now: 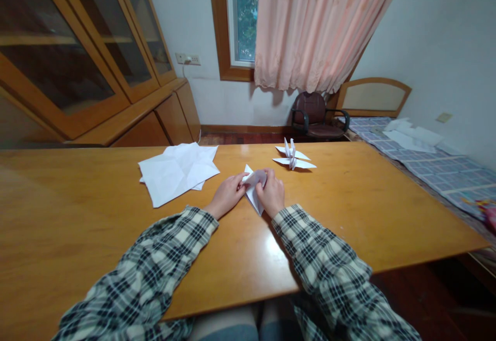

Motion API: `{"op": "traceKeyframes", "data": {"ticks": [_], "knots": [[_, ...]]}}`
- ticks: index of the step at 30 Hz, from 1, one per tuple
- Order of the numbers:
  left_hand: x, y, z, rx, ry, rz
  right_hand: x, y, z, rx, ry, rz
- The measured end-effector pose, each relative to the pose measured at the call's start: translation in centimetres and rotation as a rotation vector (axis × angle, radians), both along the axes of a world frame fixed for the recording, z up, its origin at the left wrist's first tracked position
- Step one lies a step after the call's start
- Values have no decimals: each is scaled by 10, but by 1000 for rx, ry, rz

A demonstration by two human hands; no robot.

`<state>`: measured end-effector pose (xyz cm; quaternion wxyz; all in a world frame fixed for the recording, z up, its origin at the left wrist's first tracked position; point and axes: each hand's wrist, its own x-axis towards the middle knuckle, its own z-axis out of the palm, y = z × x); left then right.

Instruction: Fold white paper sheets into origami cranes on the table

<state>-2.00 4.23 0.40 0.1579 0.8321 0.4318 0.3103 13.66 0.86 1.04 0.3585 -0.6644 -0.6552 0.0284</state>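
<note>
A partly folded piece of white paper [253, 196] rests on the wooden table between my hands, with one flap raised and pointed corners at its far and near ends. My left hand [231, 192] pinches its left side, fingers curled at the edge. On the other side, my right hand [271, 192] grips the raised flap between thumb and fingers. The fingertips partly cover the folds. Just beyond my right hand stand two folded paper cranes [293, 163], wings spread, close together.
Several creased white sheets [180, 168] lie stacked at the table's far left. The wooden table [349, 201] ends at a near edge above my lap. Past it are a glass-door cabinet [127, 72], an office chair [313, 113] and a bed [437, 160] with papers on it.
</note>
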Motion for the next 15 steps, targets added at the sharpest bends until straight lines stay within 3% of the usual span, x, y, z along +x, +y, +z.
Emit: {"op": "traceKeyframes", "data": {"ticks": [15], "knots": [[-2,-1,0,-51,-50,-5,10,0,2,-4,-17,-26]]}}
